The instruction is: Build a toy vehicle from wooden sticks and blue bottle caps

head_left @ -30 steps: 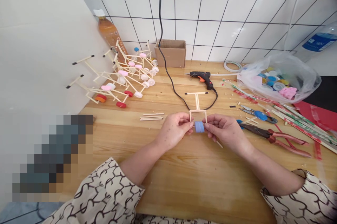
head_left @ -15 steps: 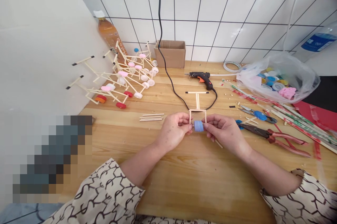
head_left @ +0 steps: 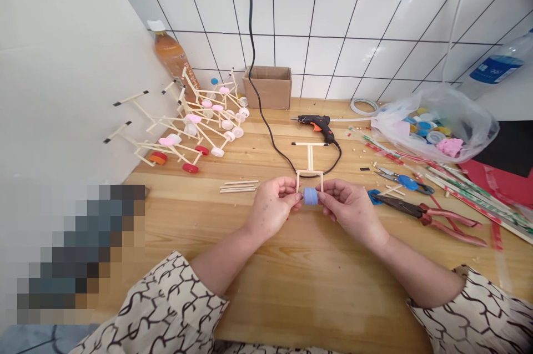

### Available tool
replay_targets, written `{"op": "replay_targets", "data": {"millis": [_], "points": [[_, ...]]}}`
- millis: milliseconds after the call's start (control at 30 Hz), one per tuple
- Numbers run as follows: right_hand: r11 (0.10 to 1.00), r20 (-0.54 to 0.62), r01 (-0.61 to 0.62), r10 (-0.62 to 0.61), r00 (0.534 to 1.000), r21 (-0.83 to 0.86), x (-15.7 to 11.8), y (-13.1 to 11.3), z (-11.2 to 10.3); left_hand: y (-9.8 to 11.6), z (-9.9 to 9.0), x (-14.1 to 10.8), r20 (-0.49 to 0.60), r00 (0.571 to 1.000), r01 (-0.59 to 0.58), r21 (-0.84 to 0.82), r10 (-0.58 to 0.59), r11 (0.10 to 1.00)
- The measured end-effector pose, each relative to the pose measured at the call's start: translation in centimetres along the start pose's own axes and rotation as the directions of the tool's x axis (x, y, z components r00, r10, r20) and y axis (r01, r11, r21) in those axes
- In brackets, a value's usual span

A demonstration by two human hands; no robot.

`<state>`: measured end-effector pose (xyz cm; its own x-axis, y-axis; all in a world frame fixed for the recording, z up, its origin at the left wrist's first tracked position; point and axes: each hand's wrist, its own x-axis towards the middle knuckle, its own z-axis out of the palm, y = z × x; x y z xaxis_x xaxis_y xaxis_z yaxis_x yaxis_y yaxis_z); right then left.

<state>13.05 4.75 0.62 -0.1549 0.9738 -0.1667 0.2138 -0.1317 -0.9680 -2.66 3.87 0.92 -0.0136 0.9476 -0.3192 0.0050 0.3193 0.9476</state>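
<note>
Stick frame [head_left: 311, 158]: pale thin wooden sticks; a crossbar with black tips at 12 o'clock, then a stem of paired sticks, then a squared fork with two legs.
Blue bottle-cap piece [head_left: 310, 196]: light blue, short and round, between the leg ends; I take it as the clock's centre.
Place of frame: between both hands, over the wooden table [head_left: 266, 293]; whether it touches the wood, I cannot tell.
Left hand [head_left: 270, 204]: at 9 o'clock, thumb and fingers pinch the left leg near its end.
Right hand [head_left: 352, 207]: at 3 o'clock, pinching the right leg likewise.
Plastic bag [head_left: 478, 135]: at 2 o'clock, translucent, with bottle caps [head_left: 425, 126] of blue, white and yellow, and a crumpled pink piece [head_left: 450, 147].
Cardboard box [head_left: 270, 93]: at 11 o'clock, open-topped; its bottom is hidden.
Drink bottle [head_left: 170, 54]: at 10 o'clock, white-capped, with orange-brown liquid.
</note>
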Motion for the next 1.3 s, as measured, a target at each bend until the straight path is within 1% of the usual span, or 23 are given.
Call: {"op": "replay_targets", "data": {"millis": [233, 467, 767, 900, 1033, 1200, 1300], "points": [[1.0, -0.013, 0.021, -0.021, 1.0, 0.003, 0.09, 0.17, 0.04, -0.31, -0.07, 0.12, 0.002, 1.0, -0.007, 0.02, 0.007, 1.0], [1.0, -0.012, 0.03, -0.029, 0.999, 0.01, 0.1, 0.28, 0.05, -0.32, -0.04, 0.1, -0.008, 1.0, -0.017, -0.015, 0.017, 1.0], [0.998, -0.024, 0.045, -0.044, 0.999, 0.036, 0.27, 0.14, -0.09, -0.31, 0.0, -0.03, -0.035, 0.999, -0.018, 0.019, 0.018, 1.0], [0.997, -0.029, 0.053, -0.051, 0.998, 0.055, 0.32, 0.29, -0.21, -0.12, 0.12, -0.12, -0.024, 0.999, -0.036, -0.026, 0.035, 0.999], [0.996, -0.033, 0.06, -0.058, 0.998, 0.066, 0.33, 0.27, -0.27, 0.04, 0.11, -0.3, -0.007, 0.998, -0.065, -0.009, 0.065, 0.998], [0.995, -0.038, 0.067, -0.064, 0.997, 0.076, 0.29, 0.01, -0.4, -0.57, -0.16, -0.28, 0.032, 0.99, -0.139, 0.005, 0.139, 0.99], [0.994, -0.035, 0.071, -0.068, 0.997, 0.081, 0.25, -0.05, -0.56, -0.94, -0.27, -0.13, 0.038, 0.991, -0.125, -0.018, 0.126, 0.992]]}}
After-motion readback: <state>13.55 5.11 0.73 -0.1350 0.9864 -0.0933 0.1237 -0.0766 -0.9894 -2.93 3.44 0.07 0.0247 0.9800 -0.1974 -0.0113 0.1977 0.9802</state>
